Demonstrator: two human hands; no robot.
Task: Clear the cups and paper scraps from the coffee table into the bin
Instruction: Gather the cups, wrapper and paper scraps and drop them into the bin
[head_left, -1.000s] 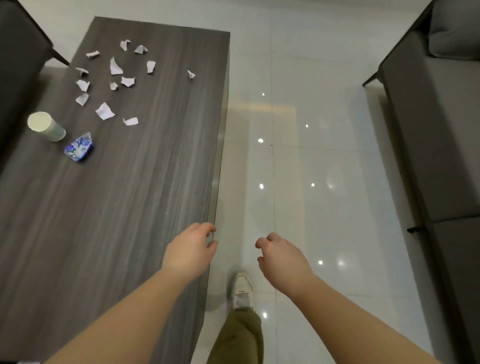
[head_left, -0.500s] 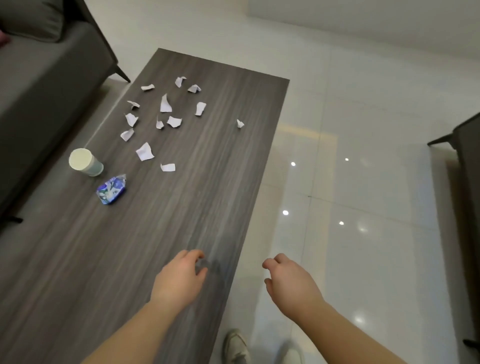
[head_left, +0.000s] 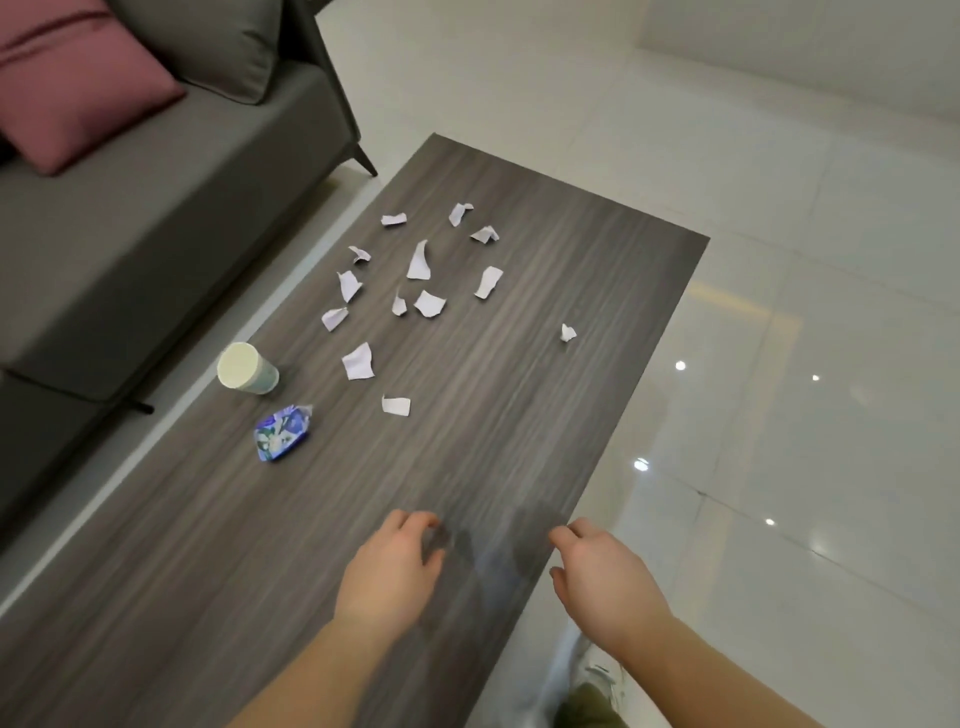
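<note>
Wood-grain table (head_left: 519, 441): torn white scraps (head_left: 415, 291) at 12 o'clock, paper cup (head_left: 245, 369) and crumpled blue cup (head_left: 282, 434) at 10. Left hand (head_left: 389, 566) and right hand (head_left: 605, 577) hover over the near edge, fingers loosely curled, holding nothing.

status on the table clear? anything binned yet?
Done: nothing visibly; no bin is in view. In hand: nothing; left hand and right hand hover loosely curled over the coffee table near edge. Left: the pale cup, the crushed blue cup beside it, and the white paper scraps scattered beyond.
</note>
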